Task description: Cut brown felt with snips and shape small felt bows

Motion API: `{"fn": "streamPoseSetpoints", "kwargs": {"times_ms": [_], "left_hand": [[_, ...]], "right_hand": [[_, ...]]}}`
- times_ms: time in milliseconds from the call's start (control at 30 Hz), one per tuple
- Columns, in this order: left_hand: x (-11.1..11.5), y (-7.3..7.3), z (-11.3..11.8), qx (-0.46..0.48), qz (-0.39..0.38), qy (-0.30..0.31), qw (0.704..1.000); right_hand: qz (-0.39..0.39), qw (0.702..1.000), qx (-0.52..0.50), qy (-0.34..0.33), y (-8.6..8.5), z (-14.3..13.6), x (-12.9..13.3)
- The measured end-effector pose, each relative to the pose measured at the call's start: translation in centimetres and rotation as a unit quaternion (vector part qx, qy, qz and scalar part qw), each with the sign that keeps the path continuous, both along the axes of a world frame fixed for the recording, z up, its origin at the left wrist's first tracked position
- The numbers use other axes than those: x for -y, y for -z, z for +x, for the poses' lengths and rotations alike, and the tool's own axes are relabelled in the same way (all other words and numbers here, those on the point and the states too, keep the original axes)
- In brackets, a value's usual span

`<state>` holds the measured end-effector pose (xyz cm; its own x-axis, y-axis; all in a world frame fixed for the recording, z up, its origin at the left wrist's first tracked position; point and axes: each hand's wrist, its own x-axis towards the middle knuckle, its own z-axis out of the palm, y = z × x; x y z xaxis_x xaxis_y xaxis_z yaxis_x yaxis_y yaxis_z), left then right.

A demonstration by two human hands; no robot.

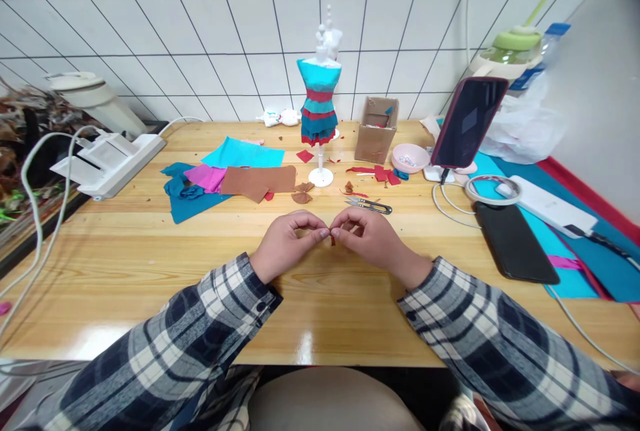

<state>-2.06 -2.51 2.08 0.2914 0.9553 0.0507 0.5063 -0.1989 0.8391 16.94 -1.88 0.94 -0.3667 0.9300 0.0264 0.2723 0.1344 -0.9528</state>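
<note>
My left hand [290, 241] and my right hand [373, 238] meet fingertip to fingertip over the wooden table. Between both pinches is a small reddish-brown scrap [333, 238], its lower end hanging down. Just beyond my right hand lie small thread snips [373, 205]. A gathered brown piece [302, 194] rests beyond my left hand. Behind them stands a small white dress form [321, 176] wearing a turquoise, red and teal layered dress [319, 106].
Brown [280, 179], turquoise [245, 153] and teal [193, 208] cloth lies at left. A cardboard box [374, 144], pink bowl [410, 163], propped phone [467, 121] and black phone [517, 244] stand or lie rightward. A power strip [120, 168] sits far left.
</note>
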Motion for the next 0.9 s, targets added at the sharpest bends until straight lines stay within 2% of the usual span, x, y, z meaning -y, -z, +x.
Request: {"fn": "streamPoseSetpoints", "kwargs": {"times_ms": [133,233,367,533,733,900], "left_hand": [[0.05,0.03,0.11,0.058,-0.042,-0.012,0.997],[0.02,0.19,0.15,0.110,-0.069,-0.007,0.992],[-0.04,0.30,0.11,0.080,-0.057,-0.002,0.995],[-0.05,0.17,0.13,0.079,-0.026,-0.030,0.996],[-0.10,0.61,0.17,0.114,-0.063,-0.052,0.990],[-0.12,0.92,0.22,0.158,-0.082,-0.073,0.981]], "right_hand": [[-0.051,0.997,-0.053,0.018,0.27,-0.10,-0.21],[-0.049,0.997,-0.059,0.011,0.39,-0.13,-0.34],[-0.027,0.999,-0.045,0.013,0.34,-0.14,-0.34],[-0.059,0.997,-0.041,0.032,0.40,-0.25,-0.20],[-0.106,0.992,-0.054,0.036,0.12,-0.27,-0.02],[-0.112,0.994,-0.002,-0.002,0.26,-0.36,0.06]]}}
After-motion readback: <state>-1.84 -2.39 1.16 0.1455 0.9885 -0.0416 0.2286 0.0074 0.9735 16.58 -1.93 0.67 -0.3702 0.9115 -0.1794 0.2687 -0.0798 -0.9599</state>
